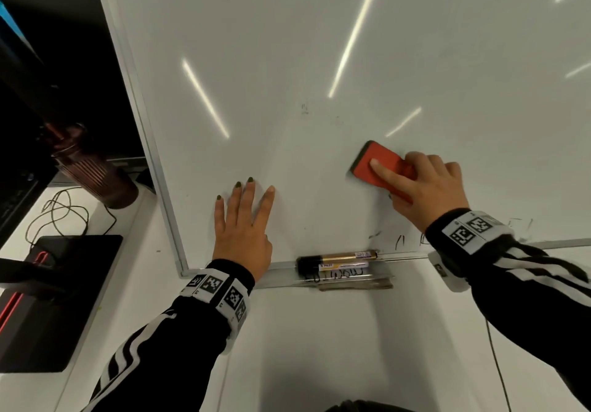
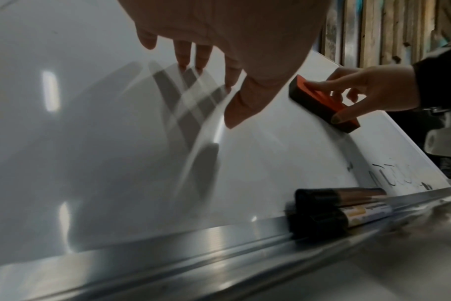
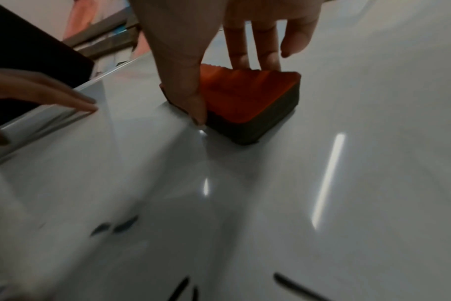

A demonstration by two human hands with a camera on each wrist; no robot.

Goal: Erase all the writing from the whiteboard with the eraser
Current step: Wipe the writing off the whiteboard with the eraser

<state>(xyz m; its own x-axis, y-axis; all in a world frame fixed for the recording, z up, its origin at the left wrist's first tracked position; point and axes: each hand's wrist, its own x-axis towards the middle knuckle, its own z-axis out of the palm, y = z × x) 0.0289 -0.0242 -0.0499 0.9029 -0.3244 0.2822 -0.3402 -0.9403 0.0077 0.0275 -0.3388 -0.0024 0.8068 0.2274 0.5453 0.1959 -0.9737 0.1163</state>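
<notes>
A white whiteboard (image 1: 287,59) leans up from the desk. My right hand (image 1: 425,184) grips an orange eraser with a dark felt base (image 1: 374,162), thumb on one side and fingers on the other, and holds it flat against the board (image 3: 373,183). The eraser (image 3: 247,97) shows in the right wrist view, and the same eraser (image 2: 319,103) in the left wrist view. Black marker writing (image 1: 399,242) sits low on the board under my right wrist, with strokes (image 3: 116,226) nearer the camera. My left hand (image 1: 244,219) lies flat on the board with straight fingers (image 2: 185,55).
Two markers (image 1: 335,263) lie in the metal tray (image 1: 281,279) along the board's bottom edge. To the left stand a brown tumbler (image 1: 92,168), a loose cable (image 1: 60,213) and a black device with red trim (image 1: 48,299) on the white desk (image 1: 319,347).
</notes>
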